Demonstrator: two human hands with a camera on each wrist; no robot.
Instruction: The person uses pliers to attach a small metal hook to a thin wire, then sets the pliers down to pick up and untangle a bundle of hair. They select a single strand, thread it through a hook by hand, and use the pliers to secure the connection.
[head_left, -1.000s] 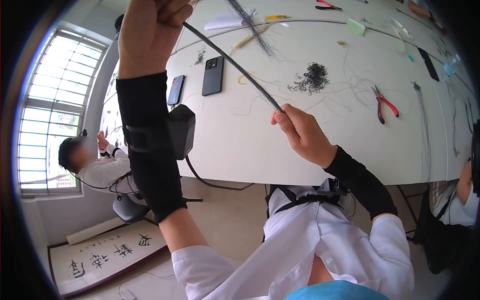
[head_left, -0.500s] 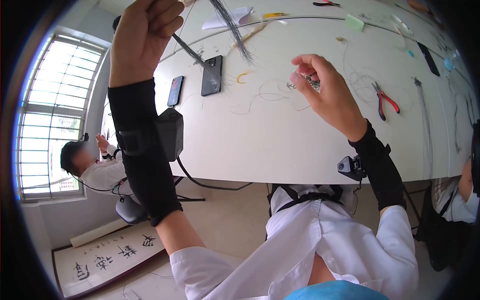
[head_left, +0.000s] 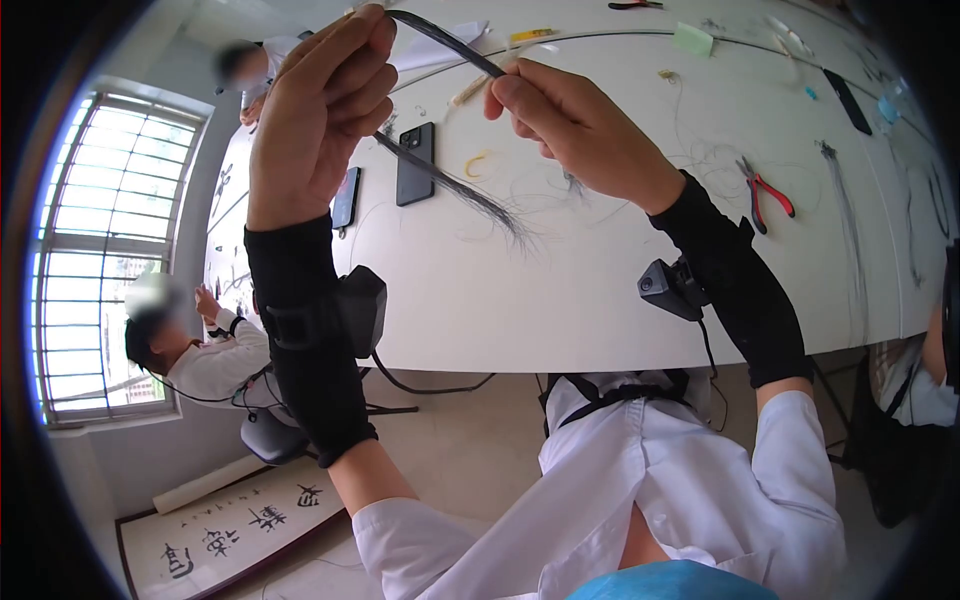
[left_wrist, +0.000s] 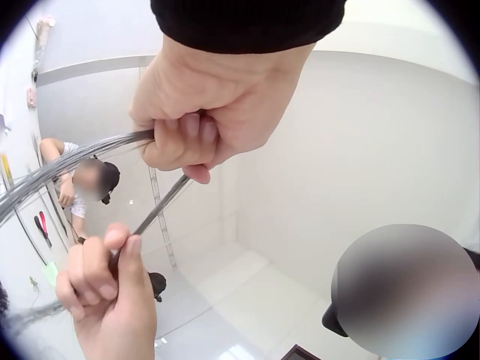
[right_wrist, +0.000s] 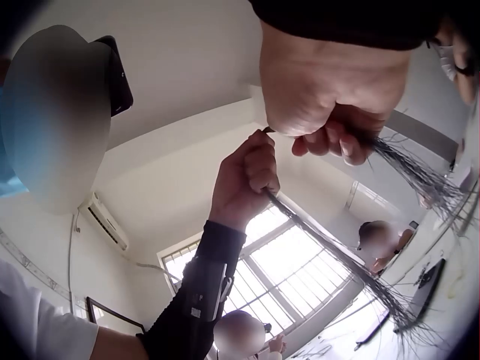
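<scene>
My raised left hand [head_left: 325, 115] grips a bundle of thin dark strands [head_left: 448, 42] in curled fingers. One loose tail [head_left: 455, 187] of it slants down from that fist to a frayed end over the table. Another stretch arches across to my right hand [head_left: 570, 125], whose fingers and thumb close round it. In the left wrist view the bundle [left_wrist: 161, 204] runs straight between both fists. Beyond my right fist, a second frayed end [right_wrist: 416, 172] sticks out in the right wrist view.
On the white table [head_left: 560, 310] lie a dark phone [head_left: 415, 165], a second phone [head_left: 346, 198], red-handled pliers [head_left: 765, 194], a yellow cutter [head_left: 531, 34], a green note [head_left: 692, 40] and loose strands [head_left: 845, 230]. Another person [head_left: 210, 335] sits at the left.
My right hand let go of the bundle's lower end, opened, then rose and took hold of another part. The left hand kept its grip. Its tail now hangs free with the end spread.
</scene>
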